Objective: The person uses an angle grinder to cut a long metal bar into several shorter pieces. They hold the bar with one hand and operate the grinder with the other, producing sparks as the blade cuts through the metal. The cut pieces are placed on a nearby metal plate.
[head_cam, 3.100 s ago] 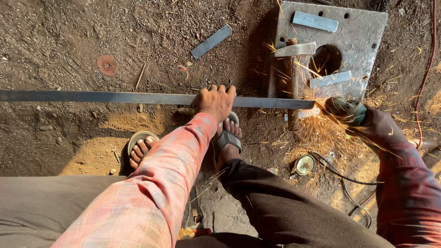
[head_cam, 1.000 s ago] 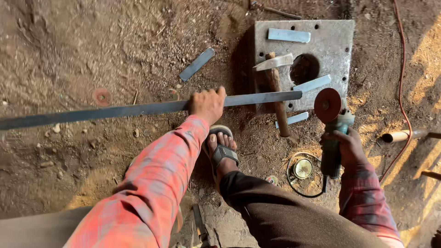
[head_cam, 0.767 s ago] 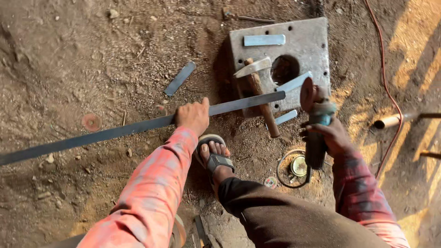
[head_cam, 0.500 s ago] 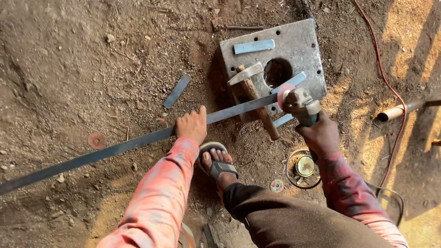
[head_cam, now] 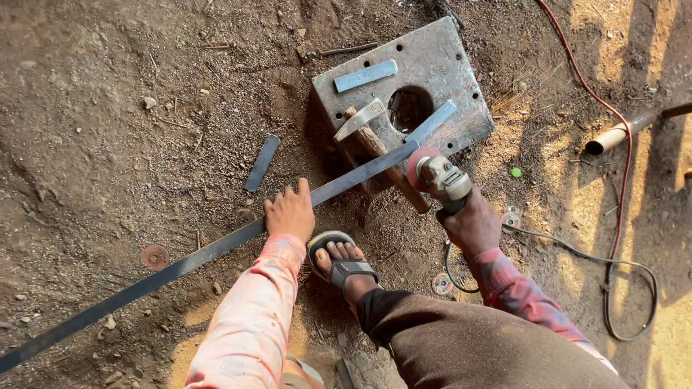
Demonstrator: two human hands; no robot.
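Bar [head_cam: 180, 263] is running from the lower left up to the plate [head_cam: 461, 94], lying across a wood block [head_cam: 386, 162] at the cut end. Your left hand [head_cam: 290, 212] is pressing down on the bar mid-length, fingers spread flat rather than wrapped. Your sandalled foot [head_cam: 342, 263] is sitting just beside it, apart from the bar. Your right hand [head_cam: 472, 225] is closed round the grinder [head_cam: 441, 176], with the disc [head_cam: 418, 160] meeting the bar end by the block. My read: you're doing this well if you're keeping the left palm weighting the bar so it isn't chattering, holding the disc square to the strip, and keeping the cable [head_cam: 577, 252] trailing behind, clear of the disc. No real containers here; the plate is carrying cut strips [head_cam: 365, 75] around its hole [head_cam: 409, 108]. A pipe [head_cam: 620, 133] is lying far right.
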